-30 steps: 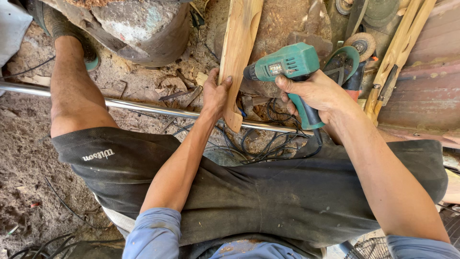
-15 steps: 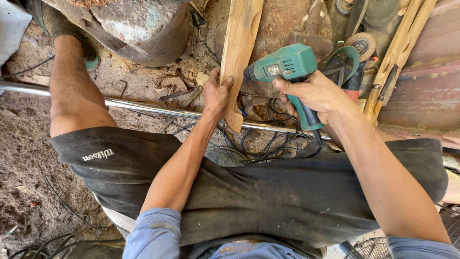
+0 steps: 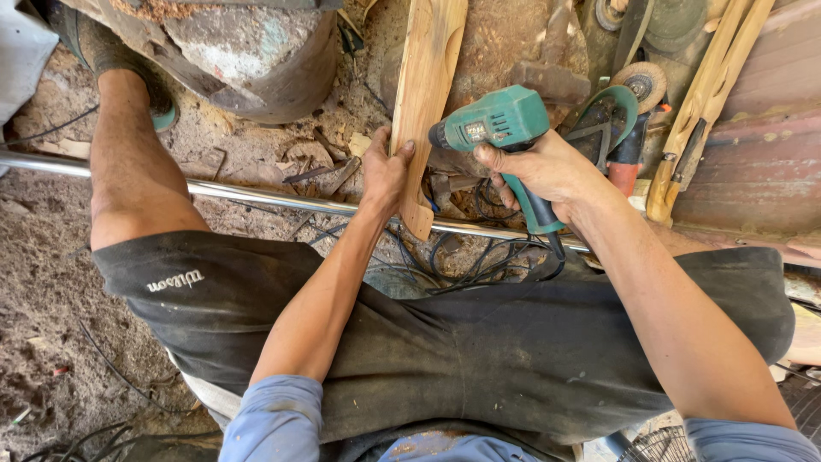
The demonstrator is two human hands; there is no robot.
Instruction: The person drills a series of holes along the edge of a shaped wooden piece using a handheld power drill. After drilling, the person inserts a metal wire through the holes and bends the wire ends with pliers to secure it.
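Observation:
My left hand [image 3: 385, 175] grips the near end of a long, shaped wooden piece [image 3: 424, 94] that runs away from me over the ground. My right hand [image 3: 547, 171] is closed around the handle of a green electric drill [image 3: 500, 124]. The drill's nose points left and sits against the right side of the wood, just beyond my left fingers. A black cord hangs from the drill's handle toward my lap.
A shiny metal pipe [image 3: 256, 195] crosses left to right under both hands. Tangled black cables [image 3: 466, 265] lie below it. A large rusty drum [image 3: 248, 51] stands at the upper left, an angle grinder [image 3: 620, 111] and wooden sticks [image 3: 705, 94] at the right. My bare leg [image 3: 132, 184] stretches left.

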